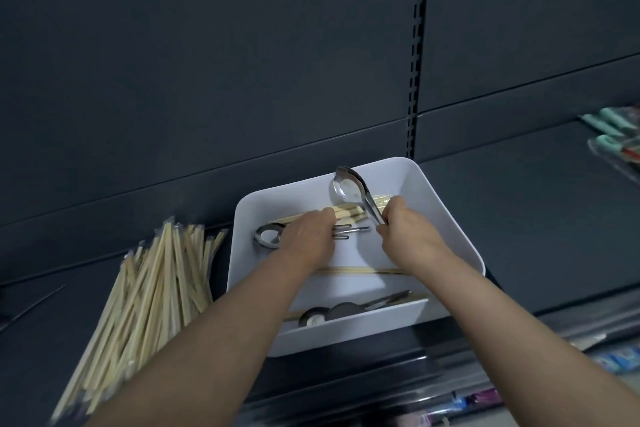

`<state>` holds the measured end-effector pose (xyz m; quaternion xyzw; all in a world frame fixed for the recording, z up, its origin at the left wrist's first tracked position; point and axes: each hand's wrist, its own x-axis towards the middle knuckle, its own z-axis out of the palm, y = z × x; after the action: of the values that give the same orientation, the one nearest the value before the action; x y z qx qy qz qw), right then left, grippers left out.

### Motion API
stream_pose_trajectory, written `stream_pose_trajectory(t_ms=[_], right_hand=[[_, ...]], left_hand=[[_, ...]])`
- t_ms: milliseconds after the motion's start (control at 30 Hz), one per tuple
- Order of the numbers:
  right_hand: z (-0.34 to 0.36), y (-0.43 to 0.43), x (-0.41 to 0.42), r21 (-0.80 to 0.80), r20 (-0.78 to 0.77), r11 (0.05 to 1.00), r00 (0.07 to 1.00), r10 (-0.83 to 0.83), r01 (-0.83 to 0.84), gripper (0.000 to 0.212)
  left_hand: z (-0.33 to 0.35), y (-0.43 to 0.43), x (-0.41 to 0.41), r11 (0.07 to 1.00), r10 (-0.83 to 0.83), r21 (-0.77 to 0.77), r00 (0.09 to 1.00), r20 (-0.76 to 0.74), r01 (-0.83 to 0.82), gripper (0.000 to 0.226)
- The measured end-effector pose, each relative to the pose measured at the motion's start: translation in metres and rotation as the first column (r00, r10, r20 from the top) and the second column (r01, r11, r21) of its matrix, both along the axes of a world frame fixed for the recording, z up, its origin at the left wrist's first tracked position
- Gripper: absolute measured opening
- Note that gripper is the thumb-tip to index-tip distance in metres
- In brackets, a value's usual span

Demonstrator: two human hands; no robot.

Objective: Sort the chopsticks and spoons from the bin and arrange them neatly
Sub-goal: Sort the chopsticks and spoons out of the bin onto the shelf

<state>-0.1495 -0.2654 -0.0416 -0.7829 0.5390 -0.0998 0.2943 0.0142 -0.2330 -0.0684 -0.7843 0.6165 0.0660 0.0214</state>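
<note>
A white bin (pixel 446 218) sits on a dark shelf. My right hand (pixel 408 229) grips the handles of steel spoons (pixel 349 189), bowls raised above the bin. My left hand (pixel 308 236) reaches into the bin over a bundle of wooden chopsticks (pixel 349 211) and the handles of a spoon (pixel 268 236); what its fingers do is hidden. More chopsticks (pixel 363 270) lie across the bin's middle. Two spoons (pixel 332 312) lie near its front wall. A pile of wrapped chopsticks (pixel 152 291) lies on the shelf to the left of the bin.
The dark shelf (pixel 526 236) extends to the right of the bin. Packaged teal-handled items (pixel 616 135) lie at the far right. A slotted upright (pixel 415 62) runs up the dark back panel. Coloured packages (pixel 616 360) show on a lower shelf.
</note>
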Motion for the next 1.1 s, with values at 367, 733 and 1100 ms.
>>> stream_pose_trajectory(t_ms=[367, 733, 1100], right_hand=[[0.000, 0.001, -0.002, -0.018, 0.025, 0.999, 0.999, -0.029, 0.030, 0.009], [0.032, 0.013, 0.025, -0.099, 0.293, 0.995, 0.956, 0.002, 0.028, 0.012], [0.048, 0.137, 0.188, -0.106, 0.329, 0.924, 0.865, 0.380, -0.366, 0.013]], left_hand=[[0.014, 0.003, -0.006, 0.996, -0.085, -0.025, 0.995, 0.048, 0.087, 0.010], [0.073, 0.033, 0.029, 0.649, 0.102, -0.492, 0.707, -0.700, -0.581, 0.021], [0.079, 0.207, 0.147, 0.178, 0.017, -0.260, 0.267, -0.963, -0.949, 0.013]])
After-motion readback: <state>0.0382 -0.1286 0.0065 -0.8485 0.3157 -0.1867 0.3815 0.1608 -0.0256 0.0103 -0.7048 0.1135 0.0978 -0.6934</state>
